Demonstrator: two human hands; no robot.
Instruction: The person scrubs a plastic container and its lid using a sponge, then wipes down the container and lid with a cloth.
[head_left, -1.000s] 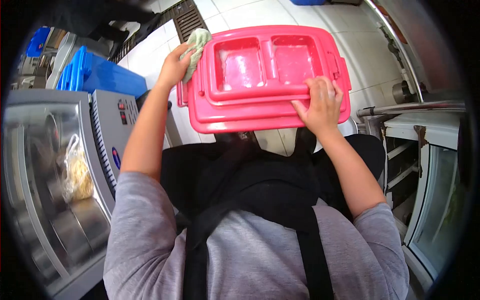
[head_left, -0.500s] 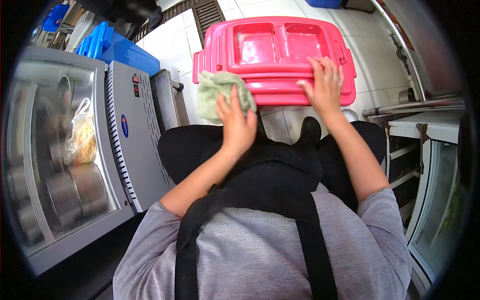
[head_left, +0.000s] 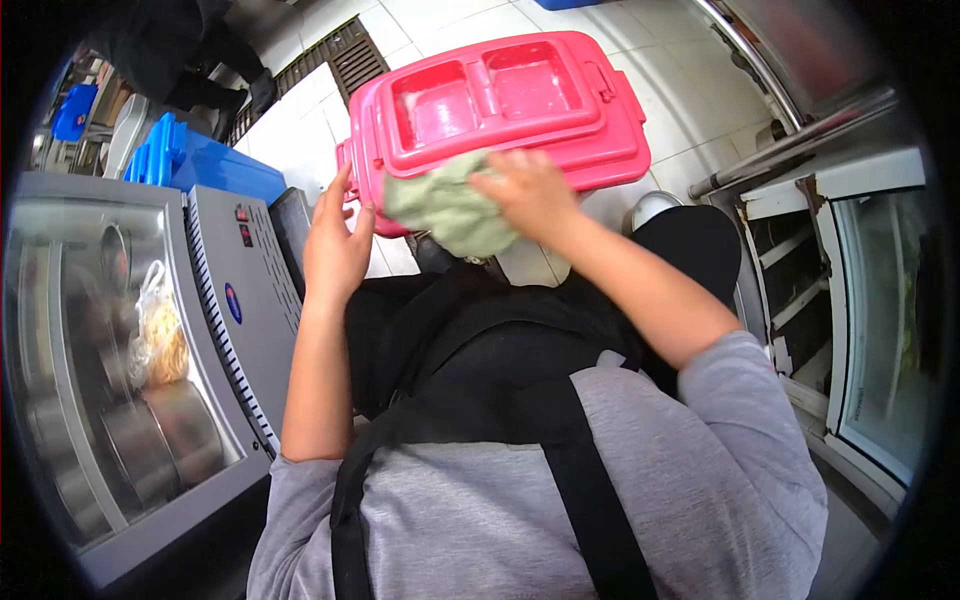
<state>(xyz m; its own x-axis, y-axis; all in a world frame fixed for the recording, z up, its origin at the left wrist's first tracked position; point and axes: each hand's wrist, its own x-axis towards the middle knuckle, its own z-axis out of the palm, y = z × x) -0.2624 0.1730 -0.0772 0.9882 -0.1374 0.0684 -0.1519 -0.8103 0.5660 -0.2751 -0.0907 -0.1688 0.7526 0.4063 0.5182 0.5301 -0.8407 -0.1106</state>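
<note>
A pink plastic tub with a lid (head_left: 505, 130), two shallow wells sunk in its top, stands on the floor in front of my knees. My right hand (head_left: 535, 195), slightly blurred, grips a pale green cloth (head_left: 450, 205) at its right end. The cloth lies bunched over the near edge of the lid and hangs down a little. At the tub's near left corner is my left hand (head_left: 338, 240), fingers stretched and apart, beside the pink side handle (head_left: 345, 160). Whether its fingertips touch the handle I cannot tell.
A grey glass-fronted cabinet (head_left: 235, 290) holding pots and a bagged food stands at left, a blue bin (head_left: 225, 165) behind it. At right are a metal rail (head_left: 790, 145) and a glass-doored white unit (head_left: 870, 190). Another person's dark-clothed legs (head_left: 215, 70) show at upper left, near a floor drain (head_left: 345, 55).
The cloth has passed from my left hand to my right, which has come left across the lid. My left hand has moved to the tub's left end. The view has turned slightly.
</note>
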